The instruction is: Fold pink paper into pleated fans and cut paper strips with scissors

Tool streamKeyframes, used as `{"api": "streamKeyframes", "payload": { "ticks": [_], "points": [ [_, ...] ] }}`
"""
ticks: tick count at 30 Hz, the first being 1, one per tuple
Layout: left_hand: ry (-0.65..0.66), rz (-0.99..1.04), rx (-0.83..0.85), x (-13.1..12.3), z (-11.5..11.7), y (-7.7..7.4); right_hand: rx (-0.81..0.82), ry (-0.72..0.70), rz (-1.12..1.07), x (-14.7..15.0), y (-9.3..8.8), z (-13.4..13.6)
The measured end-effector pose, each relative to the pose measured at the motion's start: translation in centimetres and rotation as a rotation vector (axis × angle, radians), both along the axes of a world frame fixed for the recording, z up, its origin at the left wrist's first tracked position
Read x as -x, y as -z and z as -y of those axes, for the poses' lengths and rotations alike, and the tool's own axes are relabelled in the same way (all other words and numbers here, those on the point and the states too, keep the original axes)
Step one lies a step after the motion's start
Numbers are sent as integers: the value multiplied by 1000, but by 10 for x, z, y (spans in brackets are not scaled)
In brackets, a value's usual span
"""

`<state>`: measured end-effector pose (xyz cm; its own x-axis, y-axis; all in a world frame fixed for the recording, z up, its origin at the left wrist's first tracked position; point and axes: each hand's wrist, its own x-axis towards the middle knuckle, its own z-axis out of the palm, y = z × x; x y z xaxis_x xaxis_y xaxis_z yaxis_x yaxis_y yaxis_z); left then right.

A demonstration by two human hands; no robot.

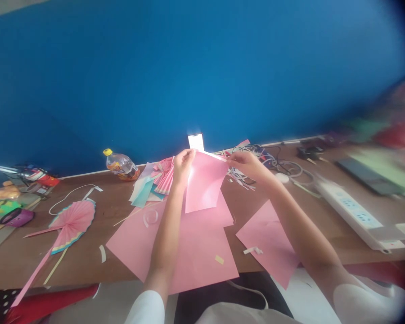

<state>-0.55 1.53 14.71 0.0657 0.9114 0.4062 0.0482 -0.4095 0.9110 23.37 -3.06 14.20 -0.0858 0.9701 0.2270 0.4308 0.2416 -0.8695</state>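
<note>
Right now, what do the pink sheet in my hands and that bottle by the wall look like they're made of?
The pink sheet, held at its top edge by the left hand and right hand, looks like thin matte paper: it hangs flat and light shows through. The bottle seems clear glossy plastic with a yellow cap, lying on its side.

No legible text anywhere; bottle (pixel 121 165) label at 10 o'clock too blurred to read, power strip (pixel 353 210) markings at 3 o'clock likewise.

Both arms stretch forward, bare from the white short sleeves down. The left hand (pixel 183 163) is raised with fingers pinched together at the top. The right hand (pixel 245 163) is level with it, fingers pinched too, wrist angled inward.
</note>
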Motion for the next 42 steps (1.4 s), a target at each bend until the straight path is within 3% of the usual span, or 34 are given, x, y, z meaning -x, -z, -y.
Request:
{"api": "streamKeyframes", "payload": {
  "ticks": [9, 21, 28, 31, 36, 42],
  "points": [
    [-2, -55, 10, 4, -2, 0, -47, 67, -45, 1, -4, 2],
    [-7, -129, -69, -5, 3, 4, -91, 122, 54, 3, -7, 5],
    [-200, -383, -194, -7, 0, 13, -192, 188, 4, 6, -17, 13],
    [-240, -448, -214, -10, 1, 17, -143, 163, -60, 9, -22, 18],
    [-224, -252, -127, -15, -1, 22, -38, 62, -217, 13, -26, 23],
    [-120, 82, 85, -12, -5, 21, -46, 75, -178, 13, -23, 19]
  ]
}}
